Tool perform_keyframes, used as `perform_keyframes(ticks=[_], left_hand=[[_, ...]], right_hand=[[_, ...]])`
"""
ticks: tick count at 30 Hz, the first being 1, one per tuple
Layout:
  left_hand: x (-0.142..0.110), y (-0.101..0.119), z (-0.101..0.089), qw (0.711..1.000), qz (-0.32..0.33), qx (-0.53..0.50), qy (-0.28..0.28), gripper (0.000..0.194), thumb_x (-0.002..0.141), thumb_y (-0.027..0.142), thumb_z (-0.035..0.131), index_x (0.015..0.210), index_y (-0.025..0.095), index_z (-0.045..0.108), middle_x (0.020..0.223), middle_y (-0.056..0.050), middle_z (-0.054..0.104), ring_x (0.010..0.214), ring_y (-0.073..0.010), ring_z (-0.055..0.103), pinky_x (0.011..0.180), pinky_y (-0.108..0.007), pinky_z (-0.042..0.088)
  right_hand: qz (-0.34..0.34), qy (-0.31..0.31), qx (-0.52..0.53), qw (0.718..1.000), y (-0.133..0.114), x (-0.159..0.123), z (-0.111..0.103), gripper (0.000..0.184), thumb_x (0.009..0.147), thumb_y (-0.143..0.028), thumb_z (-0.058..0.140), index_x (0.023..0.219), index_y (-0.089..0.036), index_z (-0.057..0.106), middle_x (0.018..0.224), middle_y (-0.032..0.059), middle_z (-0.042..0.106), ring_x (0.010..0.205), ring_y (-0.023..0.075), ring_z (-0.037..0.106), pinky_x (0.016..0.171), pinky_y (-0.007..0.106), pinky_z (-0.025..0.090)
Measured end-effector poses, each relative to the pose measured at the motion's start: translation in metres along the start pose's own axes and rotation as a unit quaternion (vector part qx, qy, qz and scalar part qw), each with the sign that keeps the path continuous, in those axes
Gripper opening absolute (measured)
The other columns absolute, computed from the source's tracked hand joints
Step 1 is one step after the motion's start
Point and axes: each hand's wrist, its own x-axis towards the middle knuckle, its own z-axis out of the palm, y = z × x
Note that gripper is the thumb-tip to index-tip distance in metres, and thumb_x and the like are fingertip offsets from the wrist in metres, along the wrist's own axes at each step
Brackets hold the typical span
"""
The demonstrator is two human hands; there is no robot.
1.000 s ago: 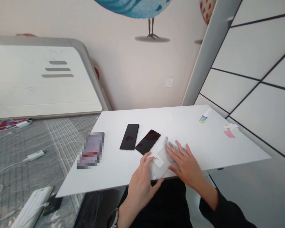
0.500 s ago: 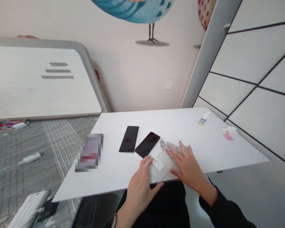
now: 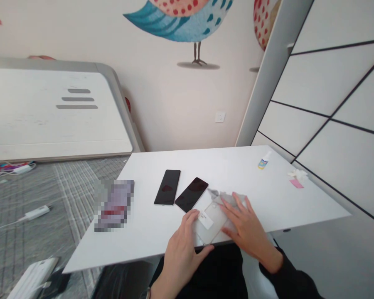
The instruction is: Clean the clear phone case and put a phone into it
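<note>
A pale, flat, phone-shaped piece that looks like a clear phone case lies at the table's near edge, tilted, with a white label on its upper left part. My left hand curls round its left side, fingertips at the edge and thumb along the near corner. Over the right part, my right hand presses a grey cloth down with its fingers. The cloth bunches out past the fingertips. Just left of the case rests a black phone, screen up, beside a second black phone.
On the white table a pixelated purple item lies at the left. A small bottle, a pink slip and white scraps are at the right. Cables and a white adapter lie on the grey bedding.
My view has tilted up a little, so everything sits lower in the picture. Both hands stay at the case, and the cloth remains under the right fingers.
</note>
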Motion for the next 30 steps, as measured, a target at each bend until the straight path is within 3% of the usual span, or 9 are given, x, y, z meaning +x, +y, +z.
perform_keyframes(ticks=[3, 7, 11, 14, 17, 22, 25, 28, 30], left_hand=[[0.0, 0.0, -0.002, 1.0, -0.003, -0.01, -0.007, 0.108, 0.07, 0.021, 0.094, 0.153, 0.03, 0.024, 0.147, -0.017, 0.059, 0.131, -0.0376, 0.067, 0.101, -0.053, 0.062], [0.0, 0.0, -0.001, 1.0, 0.001, -0.005, -0.002, 0.113, 0.067, 0.022, 0.096, 0.153, 0.029, 0.023, 0.144, -0.017, 0.062, 0.128, -0.0381, 0.069, 0.1, -0.054, 0.063], [-0.001, 0.001, 0.0, 1.0, -0.005, -0.018, -0.004, 0.117, 0.066, 0.026, 0.098, 0.155, 0.029, 0.022, 0.143, -0.017, 0.064, 0.126, -0.0373, 0.07, 0.1, -0.054, 0.063], [-0.002, 0.002, 0.001, 1.0, -0.005, -0.018, 0.001, 0.117, 0.066, 0.03, 0.099, 0.156, 0.028, 0.025, 0.145, -0.017, 0.063, 0.128, -0.0376, 0.068, 0.102, -0.055, 0.062], [-0.003, 0.001, 0.002, 1.0, -0.001, -0.012, 0.001, 0.114, 0.068, 0.025, 0.097, 0.156, 0.027, 0.026, 0.143, -0.017, 0.065, 0.126, -0.0354, 0.07, 0.1, -0.051, 0.063], [-0.004, -0.001, 0.003, 1.0, 0.003, -0.019, 0.007, 0.112, 0.07, 0.027, 0.096, 0.158, 0.026, 0.025, 0.139, -0.016, 0.067, 0.124, -0.0355, 0.071, 0.1, -0.053, 0.063], [-0.004, -0.002, 0.002, 1.0, 0.019, -0.02, 0.009, 0.114, 0.07, 0.018, 0.094, 0.159, 0.027, 0.022, 0.138, -0.016, 0.068, 0.122, -0.0341, 0.072, 0.098, -0.05, 0.064], [-0.003, -0.002, -0.002, 0.999, 0.029, 0.002, 0.032, 0.112, 0.069, 0.028, 0.098, 0.157, 0.025, 0.028, 0.134, -0.015, 0.072, 0.117, -0.0335, 0.075, 0.095, -0.046, 0.066], [-0.003, -0.003, -0.005, 0.997, 0.058, 0.016, 0.053, 0.087, 0.081, 0.039, 0.091, 0.15, 0.025, 0.04, 0.128, -0.012, 0.075, 0.109, -0.03, 0.078, 0.089, -0.04, 0.067]], right_hand=[[-0.079, -0.034, 0.038, 0.996, 0.004, -0.003, 0.001, 0.081, 0.098, -0.072, 0.057, 0.161, -0.022, 0.045, 0.163, 0.0114, 0.049, 0.152, 0.0346, 0.044, 0.125, 0.058, 0.036], [-0.004, 0.003, 0.01, 1.0, 0.009, -0.01, 0.002, 0.067, 0.107, -0.061, 0.048, 0.158, -0.017, 0.049, 0.16, 0.0178, 0.051, 0.149, 0.0396, 0.048, 0.122, 0.07, 0.034], [-0.088, -0.032, 0.043, 0.995, 0.012, -0.015, 0.004, 0.081, 0.098, -0.072, 0.058, 0.163, -0.025, 0.042, 0.164, 0.01, 0.046, 0.15, 0.0353, 0.048, 0.123, 0.06, 0.04], [-0.03, 0.076, 0.004, 0.997, 0.012, -0.015, 0.006, 0.065, 0.107, -0.058, 0.051, 0.163, -0.027, 0.041, 0.155, 0.011, 0.057, 0.14, 0.0361, 0.059, 0.117, 0.064, 0.047], [-0.157, 0.008, 0.046, 0.986, 0.006, -0.014, 0.006, 0.082, 0.099, -0.073, 0.054, 0.165, -0.027, 0.039, 0.157, 0.0065, 0.055, 0.142, 0.0347, 0.057, 0.114, 0.056, 0.053], [-0.065, 0.042, 0.011, 0.997, -0.003, -0.016, 0.001, 0.069, 0.105, -0.057, 0.056, 0.163, -0.024, 0.041, 0.154, 0.0092, 0.059, 0.141, 0.0342, 0.059, 0.115, 0.057, 0.052], [-0.146, -0.015, 0.061, 0.987, -0.002, -0.017, -0.001, 0.074, 0.097, -0.067, 0.063, 0.159, -0.028, 0.048, 0.156, 0.0037, 0.058, 0.141, 0.032, 0.059, 0.116, 0.051, 0.053], [-0.049, 0.102, 0.08, 0.99, 0.014, -0.018, -0.001, 0.05, 0.102, -0.041, 0.065, 0.151, -0.033, 0.058, 0.145, 0.0012, 0.068, 0.131, 0.03, 0.066, 0.11, 0.049, 0.058], [0.018, 0.194, 0.082, 0.977, 0.026, -0.017, -0.001, 0.046, 0.104, -0.023, 0.058, 0.148, -0.035, 0.06, 0.131, 0.0021, 0.075, 0.12, 0.029, 0.072, 0.1, 0.048, 0.063]])
